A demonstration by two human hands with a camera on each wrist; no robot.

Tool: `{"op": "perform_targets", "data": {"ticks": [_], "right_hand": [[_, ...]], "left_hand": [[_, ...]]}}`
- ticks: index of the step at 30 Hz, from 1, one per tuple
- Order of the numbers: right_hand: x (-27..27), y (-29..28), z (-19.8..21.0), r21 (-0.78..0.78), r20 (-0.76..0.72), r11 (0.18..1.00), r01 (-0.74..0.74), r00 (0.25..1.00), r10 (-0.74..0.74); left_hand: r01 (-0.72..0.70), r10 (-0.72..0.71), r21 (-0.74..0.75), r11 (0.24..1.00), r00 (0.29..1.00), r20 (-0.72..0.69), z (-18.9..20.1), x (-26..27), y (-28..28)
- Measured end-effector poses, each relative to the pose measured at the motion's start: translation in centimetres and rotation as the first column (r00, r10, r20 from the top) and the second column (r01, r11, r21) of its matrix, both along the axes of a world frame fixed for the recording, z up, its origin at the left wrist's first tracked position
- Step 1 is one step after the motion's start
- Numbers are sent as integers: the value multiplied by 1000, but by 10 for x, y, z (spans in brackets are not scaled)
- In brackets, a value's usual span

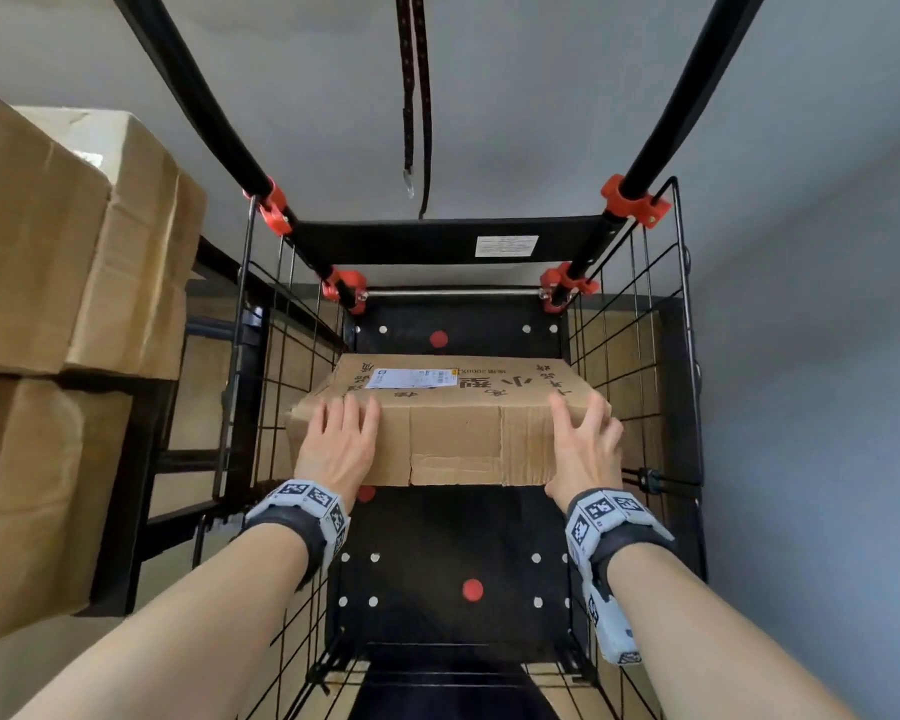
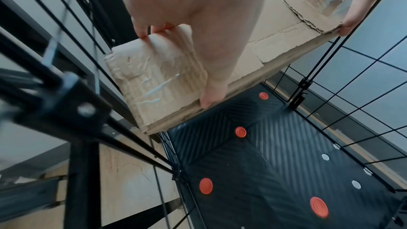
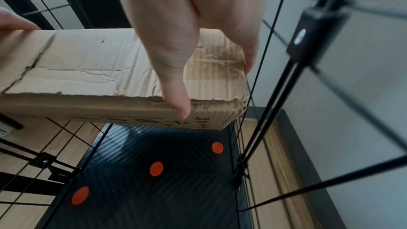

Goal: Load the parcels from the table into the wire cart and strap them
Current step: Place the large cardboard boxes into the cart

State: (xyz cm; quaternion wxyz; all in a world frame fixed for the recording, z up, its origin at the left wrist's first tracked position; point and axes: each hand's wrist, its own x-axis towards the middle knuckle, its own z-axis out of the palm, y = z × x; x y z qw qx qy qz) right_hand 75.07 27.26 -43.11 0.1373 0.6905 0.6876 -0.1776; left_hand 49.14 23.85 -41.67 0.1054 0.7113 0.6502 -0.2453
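Wire cart (image 1: 640,356): black floor bare, no parcel resting on it.
Stacked parcels (image 1: 74,241): waiting at left; loading has barely begun, by the look of it.
Parcel (image 1: 453,423): held above the cart floor, between the walls.
Strap (image 1: 415,96): hangs loose; strapping not yet done.
Left hand (image 1: 336,444), right hand (image 1: 585,449): each grip clasps one near corner, thumb under the bottom edge.

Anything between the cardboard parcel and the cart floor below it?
Nothing visible. The brown cardboard parcel, held at its ends by the left hand and right hand, hangs above the black ribbed floor of the wire cart; only flat red and white studs show there.
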Motion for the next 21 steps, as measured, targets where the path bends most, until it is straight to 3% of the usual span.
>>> {"op": "perform_targets", "data": {"ticks": [7,14,21], "right_hand": [[-7,-4,-59,61,-4,997,50,999,-50],[-6,5,-105,135,-40,989,60,998,-55],[-1,5,-134,199,-109,974,107,990,-87]], "left_hand": [[-17,16,-49,999,1000,-10,-45,4,11],[-43,42,23,999,998,49,-108,-6,15],[-54,54,3,999,994,92,-136,-7,3]]}}
